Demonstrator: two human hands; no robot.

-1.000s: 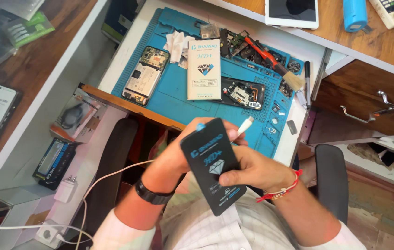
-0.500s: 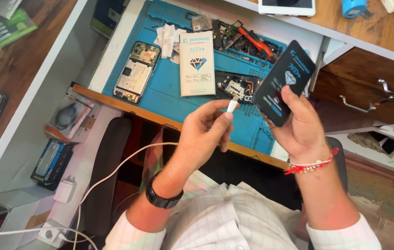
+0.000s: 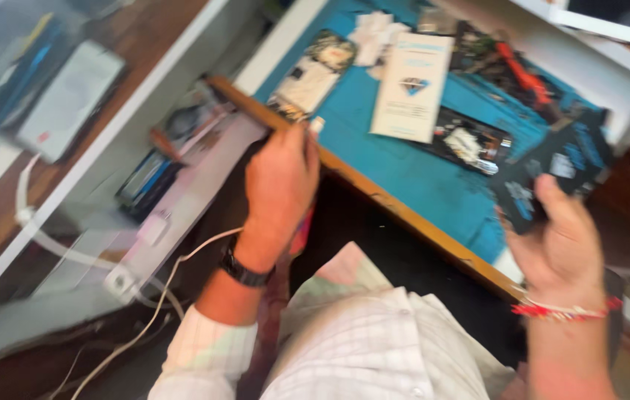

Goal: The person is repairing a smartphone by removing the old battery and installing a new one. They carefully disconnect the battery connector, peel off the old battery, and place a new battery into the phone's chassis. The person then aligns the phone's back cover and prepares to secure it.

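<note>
Since half a second ago the left hand [image 3: 279, 185] has swung from mid-view out to the wooden front edge of the blue work mat [image 3: 411, 174], its fingers closed on a white cable plug [image 3: 316, 124] whose cord trails down past the wristwatch [image 3: 242, 268]. An opened phone [image 3: 311, 74] and a pale flat box [image 3: 411, 87] lie on the mat. The right hand [image 3: 556, 241] has dropped lower, fingers wrapped around the blurred dark phone [image 3: 552, 174] at the mat's right end.
</note>
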